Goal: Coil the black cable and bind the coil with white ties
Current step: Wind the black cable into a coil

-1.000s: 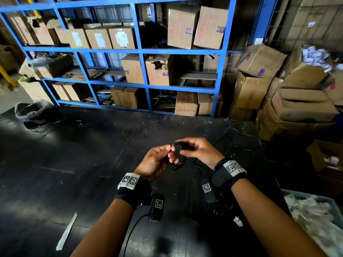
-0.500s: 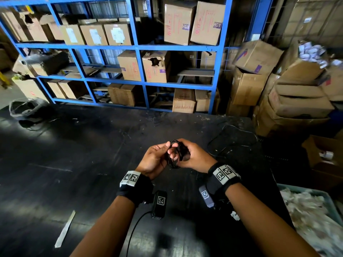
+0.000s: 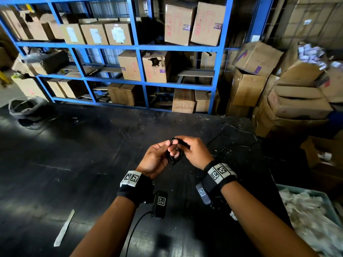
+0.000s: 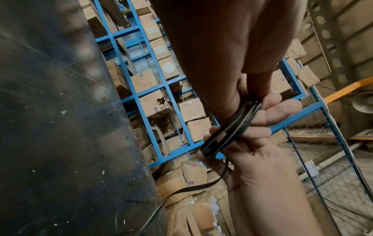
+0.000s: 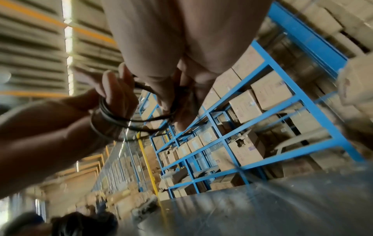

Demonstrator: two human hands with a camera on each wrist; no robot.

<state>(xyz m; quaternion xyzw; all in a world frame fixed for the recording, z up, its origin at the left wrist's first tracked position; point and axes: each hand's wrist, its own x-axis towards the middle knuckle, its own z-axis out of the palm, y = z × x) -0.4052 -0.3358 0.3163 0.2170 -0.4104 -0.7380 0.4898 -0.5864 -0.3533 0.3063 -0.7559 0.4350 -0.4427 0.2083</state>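
Above the black table [image 3: 78, 160] both hands hold a small coil of black cable [image 3: 174, 157] between them. My left hand [image 3: 166, 145] grips the coil's left side, its fingers [image 4: 245, 91] pinching the top of the coil [image 4: 228, 129]. My right hand [image 3: 179, 148] holds the right side, one fingertip showing through the loop. In the right wrist view the coil [image 5: 113, 121] wraps round the left hand's fingers. The loose cable tail [image 3: 239, 132] lies on the table to the right. A white strip [image 3: 64, 228] lies at the front left.
A grey bin of white material [image 3: 311, 219] stands at the front right. Blue shelving [image 3: 139, 47] with cardboard boxes runs behind the table, and stacked boxes [image 3: 297, 93] stand at the right. A dark bag [image 3: 26, 106] sits at the far left corner.
The right hand closed in over the coil, then shifted so the loop shows again with a fingertip through it. Both hands stayed together over the same spot.
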